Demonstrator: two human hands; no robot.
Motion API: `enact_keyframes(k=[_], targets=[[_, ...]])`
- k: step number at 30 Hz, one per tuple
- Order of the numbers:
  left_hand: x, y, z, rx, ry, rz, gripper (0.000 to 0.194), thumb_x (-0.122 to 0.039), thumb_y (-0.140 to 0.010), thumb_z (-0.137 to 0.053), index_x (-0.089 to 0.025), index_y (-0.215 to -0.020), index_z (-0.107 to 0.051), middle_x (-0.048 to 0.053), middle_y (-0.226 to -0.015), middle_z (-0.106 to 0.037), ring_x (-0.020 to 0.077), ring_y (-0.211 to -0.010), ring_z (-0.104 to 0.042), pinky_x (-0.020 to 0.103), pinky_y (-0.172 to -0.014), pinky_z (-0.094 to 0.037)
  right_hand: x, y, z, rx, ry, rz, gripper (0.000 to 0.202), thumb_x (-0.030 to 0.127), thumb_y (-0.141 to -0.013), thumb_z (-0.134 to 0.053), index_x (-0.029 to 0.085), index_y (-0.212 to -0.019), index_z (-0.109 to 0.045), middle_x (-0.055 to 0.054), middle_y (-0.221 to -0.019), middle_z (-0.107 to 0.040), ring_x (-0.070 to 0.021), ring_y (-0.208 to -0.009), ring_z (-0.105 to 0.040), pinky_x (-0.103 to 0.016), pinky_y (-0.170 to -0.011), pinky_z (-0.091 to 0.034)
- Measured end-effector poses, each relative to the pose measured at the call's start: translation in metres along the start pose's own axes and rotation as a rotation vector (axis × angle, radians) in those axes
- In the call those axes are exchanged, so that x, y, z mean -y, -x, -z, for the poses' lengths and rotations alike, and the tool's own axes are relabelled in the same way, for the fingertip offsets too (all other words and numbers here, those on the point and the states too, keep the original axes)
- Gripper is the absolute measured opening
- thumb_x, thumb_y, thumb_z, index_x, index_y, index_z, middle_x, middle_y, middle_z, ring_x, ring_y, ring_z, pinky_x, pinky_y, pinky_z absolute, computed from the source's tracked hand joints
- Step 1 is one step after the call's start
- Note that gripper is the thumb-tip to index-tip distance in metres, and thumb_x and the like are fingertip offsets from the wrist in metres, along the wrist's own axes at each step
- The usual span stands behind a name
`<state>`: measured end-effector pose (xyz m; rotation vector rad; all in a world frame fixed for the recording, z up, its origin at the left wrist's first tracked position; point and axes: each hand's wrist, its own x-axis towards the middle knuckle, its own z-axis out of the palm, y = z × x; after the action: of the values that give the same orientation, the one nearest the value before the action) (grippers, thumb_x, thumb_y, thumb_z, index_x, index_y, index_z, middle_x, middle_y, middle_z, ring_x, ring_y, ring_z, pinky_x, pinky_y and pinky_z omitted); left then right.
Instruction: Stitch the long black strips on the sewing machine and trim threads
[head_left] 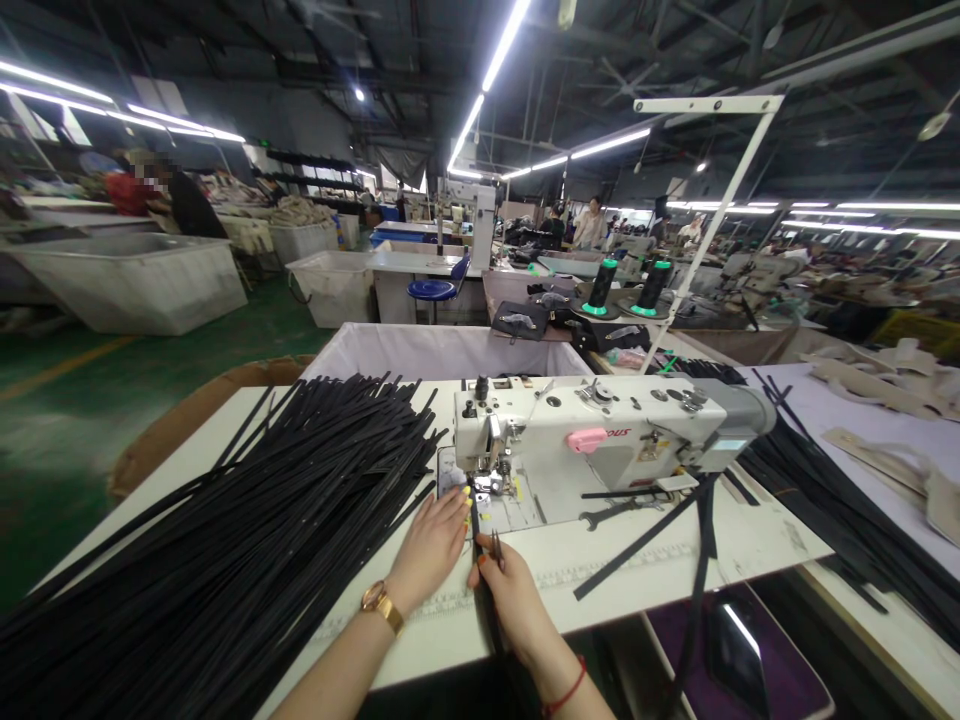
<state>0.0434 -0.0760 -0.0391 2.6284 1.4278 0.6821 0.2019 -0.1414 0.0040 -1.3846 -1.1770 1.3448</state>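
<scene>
Strip: we see a narrow, flat black strip (475,515) running from the sewing foot toward the near edge of the tabletop (645,560).
Left hand: our left hand (439,535) lies palm down, wrist angled in from the near edge; its fingers stretch out side by side, tips at the strip beside the foot.
Right hand: our right hand (514,595) is curled, its thumb and fingers pinched on the strip closer to us, with a small pointed metal tool (495,545) held in it.
Wrists: we wear a gold metal watch (382,605) on the left, a thin red cord (566,690) on the right.
Machine: smooth white metal, near the far edge, with a pink plastic piece (586,440) on its front.
Left side: a loose heap of long black strips (225,500).
Wrench: open-ended, metal (611,513), right of the foot.
</scene>
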Motion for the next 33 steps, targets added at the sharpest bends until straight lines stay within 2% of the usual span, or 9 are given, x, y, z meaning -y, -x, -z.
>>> enact_keyframes(k=[5,9,14,20,25,29,33], targets=[[0.0,0.0,0.0,0.013,-0.018,-0.001,0.038,-0.018,-0.097,-0.041,-0.017,-0.132,-0.056,0.009,-0.143,-0.054,0.0263,-0.136,-0.044,0.055,-0.113,-0.031,-0.003,-0.001,0.0,-0.002,-0.011,-0.007,0.03,0.04,-0.085,-0.055,0.014,-0.085,-0.069,-0.003,-0.066,-0.065,-0.0199,-0.069,-0.058,-0.031,-0.072,-0.044],[0.0,-0.001,-0.001,0.007,-0.024,-0.005,0.039,-0.018,-0.096,-0.041,-0.018,-0.132,-0.056,0.008,-0.143,-0.054,0.0259,-0.136,-0.044,0.053,-0.114,-0.032,-0.007,-0.001,0.001,-0.003,-0.019,0.0,0.029,0.034,-0.085,-0.053,0.012,-0.097,-0.068,-0.004,-0.07,-0.068,-0.0207,-0.073,-0.06,-0.032,-0.074,-0.044],[0.0,-0.001,-0.001,0.008,-0.03,0.001,0.038,-0.018,-0.096,-0.042,-0.018,-0.131,-0.057,0.008,-0.143,-0.054,0.0259,-0.135,-0.045,0.053,-0.113,-0.033,-0.013,-0.003,0.001,0.002,-0.026,-0.002,0.04,0.024,-0.085,-0.046,0.007,-0.12,-0.057,-0.003,-0.07,-0.067,-0.0186,-0.07,-0.056,-0.03,-0.07,-0.042],[-0.002,-0.001,0.0,0.003,-0.033,-0.002,0.039,-0.019,-0.096,-0.043,-0.019,-0.133,-0.055,0.007,-0.144,-0.054,0.0258,-0.136,-0.044,0.053,-0.113,-0.032,-0.015,0.0,0.003,0.029,-0.077,-0.002,0.045,0.025,-0.085,-0.049,0.007,-0.126,-0.051,-0.001,-0.064,-0.067,-0.0164,-0.061,-0.053,-0.027,-0.062,-0.038],[-0.004,-0.001,0.002,0.008,-0.035,0.009,0.039,-0.019,-0.096,-0.043,-0.018,-0.134,-0.054,0.008,-0.144,-0.053,0.0257,-0.137,-0.043,0.053,-0.114,-0.031,-0.017,0.017,0.004,0.071,-0.067,0.071,0.052,0.035,-0.09,-0.05,0.003,-0.131,-0.048,-0.001,-0.055,-0.066,-0.0193,-0.062,-0.06,-0.033,-0.075,-0.044],[-0.004,0.0,0.001,0.009,-0.032,0.01,0.039,-0.02,-0.097,-0.042,-0.018,-0.133,-0.055,0.009,-0.144,-0.053,0.0258,-0.137,-0.043,0.053,-0.114,-0.031,-0.031,0.044,0.009,0.095,-0.041,0.063,0.065,0.05,-0.09,-0.05,0.004,-0.135,-0.046,0.003,-0.049,-0.058,-0.0176,-0.051,-0.056,-0.032,-0.066,-0.047],[-0.005,0.0,0.001,0.015,-0.036,0.004,0.038,-0.02,-0.097,-0.042,-0.018,-0.133,-0.055,0.009,-0.145,-0.052,0.0266,-0.136,-0.043,0.053,-0.114,-0.03,-0.047,0.07,0.018,0.138,0.139,0.057,0.07,0.063,-0.088,-0.046,0.009,-0.134,-0.054,0.003,-0.047,-0.055,-0.0156,-0.043,-0.053,-0.028,-0.054,-0.045]])
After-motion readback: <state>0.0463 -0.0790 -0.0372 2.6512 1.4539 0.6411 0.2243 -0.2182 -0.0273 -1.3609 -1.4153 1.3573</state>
